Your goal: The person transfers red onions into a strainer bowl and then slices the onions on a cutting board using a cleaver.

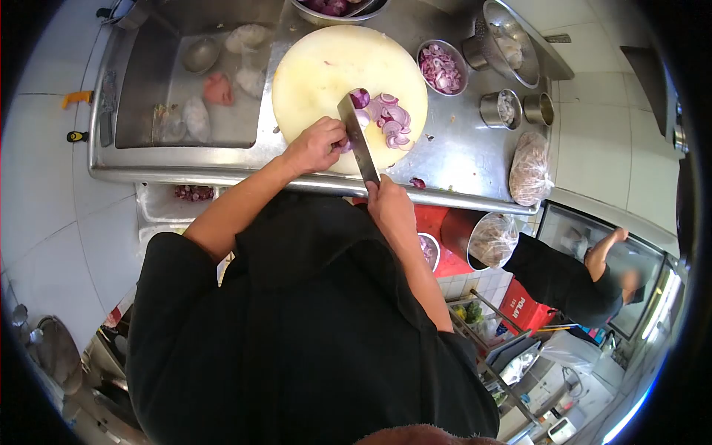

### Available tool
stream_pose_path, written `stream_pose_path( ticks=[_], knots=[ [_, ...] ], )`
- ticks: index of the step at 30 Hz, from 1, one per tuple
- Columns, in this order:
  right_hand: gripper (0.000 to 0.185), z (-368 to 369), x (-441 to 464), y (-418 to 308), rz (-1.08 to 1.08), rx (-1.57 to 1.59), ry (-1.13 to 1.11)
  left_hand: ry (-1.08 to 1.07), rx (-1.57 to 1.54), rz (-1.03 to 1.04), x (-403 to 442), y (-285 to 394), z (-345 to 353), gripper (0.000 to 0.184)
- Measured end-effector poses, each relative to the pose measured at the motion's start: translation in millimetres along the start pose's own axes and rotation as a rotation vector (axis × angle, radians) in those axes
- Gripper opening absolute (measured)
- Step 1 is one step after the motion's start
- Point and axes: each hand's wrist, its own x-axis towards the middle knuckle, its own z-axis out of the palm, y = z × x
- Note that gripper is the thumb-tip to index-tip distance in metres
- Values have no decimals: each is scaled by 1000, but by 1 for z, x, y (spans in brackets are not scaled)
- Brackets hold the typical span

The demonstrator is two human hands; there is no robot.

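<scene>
My right hand [391,202] grips the handle of a cleaver [359,141], whose broad blade stands across the round cutting board [311,81]. On the near left side of the blade, my left hand [319,145] has its fingers curled around a piece of red onion, mostly hidden by them. Sliced red onion [393,122] lies in a loose heap right of the blade. A dark purple onion piece [360,98] rests by the blade's far end.
A bowl of cut onion [440,68], a colander [519,44], small metal cups [500,109] and a filled plastic bag [529,169] stand to the right. The sink [185,137] on the left holds several bags. Another person [571,278] stands at the far right.
</scene>
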Motion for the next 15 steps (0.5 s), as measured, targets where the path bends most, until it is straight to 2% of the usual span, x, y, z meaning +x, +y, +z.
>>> stream_pose_path(
  ticks=[3,5,12,15],
  knots=[
    [29,28,8,9,46,-35,-39,-13,2,-19,-2,1,0,20],
    [29,31,17,14,4,-20,-17,-32,5,-27,0,2,-2,19],
    [29,6,-5,7,52,8,-67,14,-4,-28,-6,2,1,18],
    [31,39,15,15,44,-28,-83,-17,-4,-57,-6,4,0,17]
  ],
)
